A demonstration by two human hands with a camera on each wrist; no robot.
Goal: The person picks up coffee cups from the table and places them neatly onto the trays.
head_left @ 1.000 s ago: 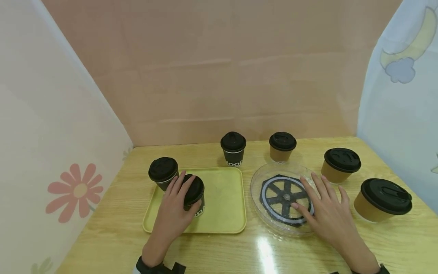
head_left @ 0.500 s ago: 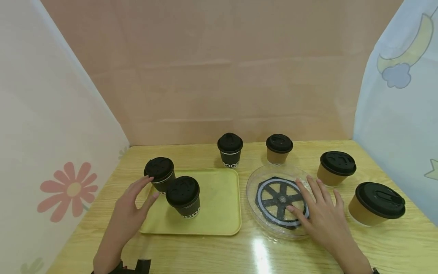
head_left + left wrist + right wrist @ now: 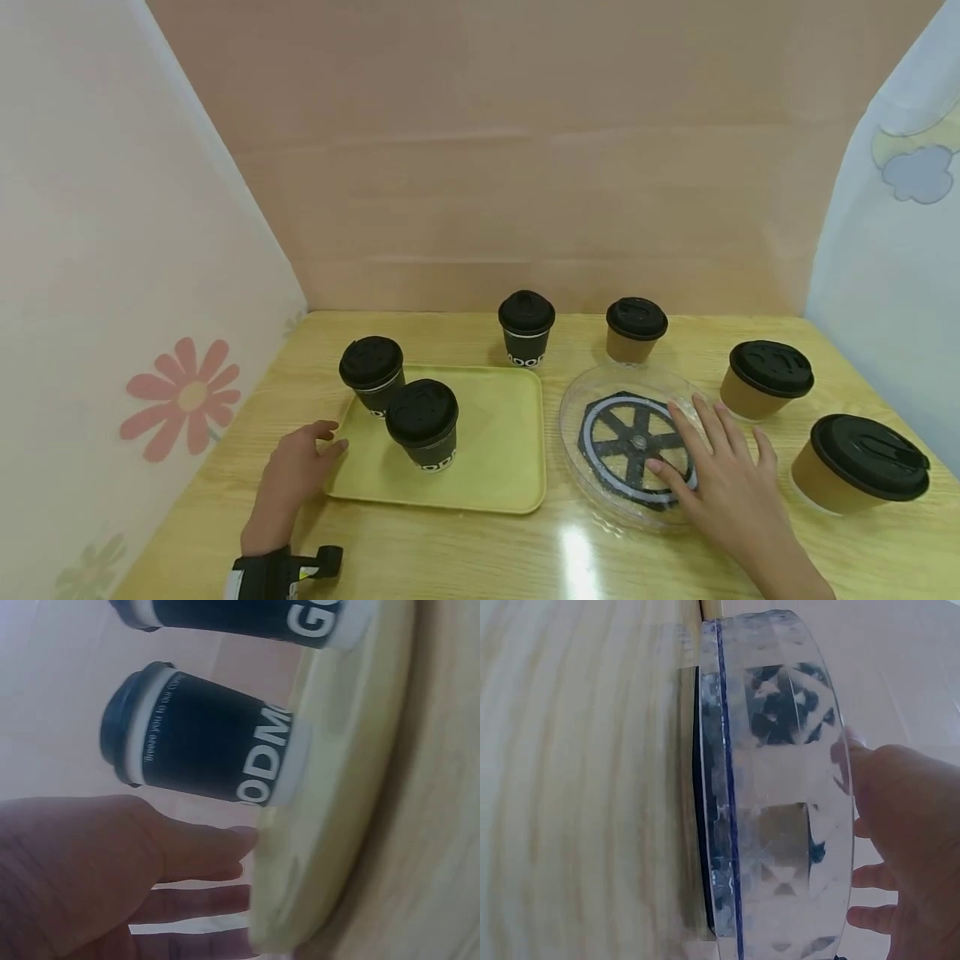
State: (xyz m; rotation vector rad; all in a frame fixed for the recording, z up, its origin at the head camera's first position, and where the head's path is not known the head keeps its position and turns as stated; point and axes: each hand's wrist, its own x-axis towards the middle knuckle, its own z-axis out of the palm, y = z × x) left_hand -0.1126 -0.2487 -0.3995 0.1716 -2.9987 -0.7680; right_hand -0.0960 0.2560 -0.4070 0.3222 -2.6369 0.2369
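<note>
Two lidded black paper coffee cups stand upright on the yellow tray (image 3: 495, 450): a front cup (image 3: 423, 425) and a back cup (image 3: 372, 375) in its left corner. My left hand (image 3: 296, 467) is at the tray's left edge, holding no cup. In the left wrist view its thumb (image 3: 210, 851) reaches the tray rim below the nearer cup (image 3: 210, 739). My right hand (image 3: 727, 483) lies spread over the right rim of a clear round turntable dish (image 3: 577, 467). The dish has a dark spoked wheel pattern underneath. In the right wrist view the fingers (image 3: 874, 877) show beside its clear wall.
Another black cup (image 3: 527, 329) stands behind the tray. Brown lidded cups curve round the dish: a small one (image 3: 635, 331) at the back, a medium one (image 3: 761, 379) at right, and a large one (image 3: 855, 462) nearest the right hand. Fabric walls enclose the wooden table (image 3: 450, 554).
My left hand has left the front cup on the tray, drawn back leftward and dropped to the tray's left edge. The right hand stays on the dish. The head view has shifted slightly.
</note>
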